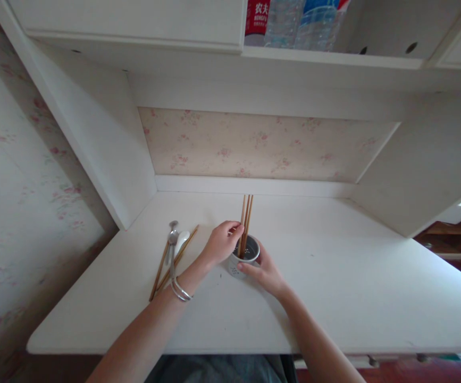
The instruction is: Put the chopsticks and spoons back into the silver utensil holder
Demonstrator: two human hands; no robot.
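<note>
Chopsticks (248,221) stand upright, leaning slightly, in the utensil holder, between your two hands, near the middle of the tabletop (334,276). That white tabletop spans most of the lower view, under a white overhead cabinet (134,21). Floral wallpaper (222,143) fills the back panel and the wall on the left. Plastic bottles (284,24), one with a red label, sit in the cabinet's open compartment up top.

Your left hand (224,242) is closed in a pinch at the leftmost upright chopstick, above the holder's rim; exact fingertip contact is partly hidden. Your right hand (264,271) is curled around the right side of the white utensil holder (236,267), thumb at the front, gripping it. Dark dots mark the holder's front.

Left of the holder, loose chopsticks (159,270) lie flat with metal spoons (173,237) and a white soup spoon (182,240), bunched together and partly behind your left forearm. Silver bangles (181,290) circle your left wrist.
</note>
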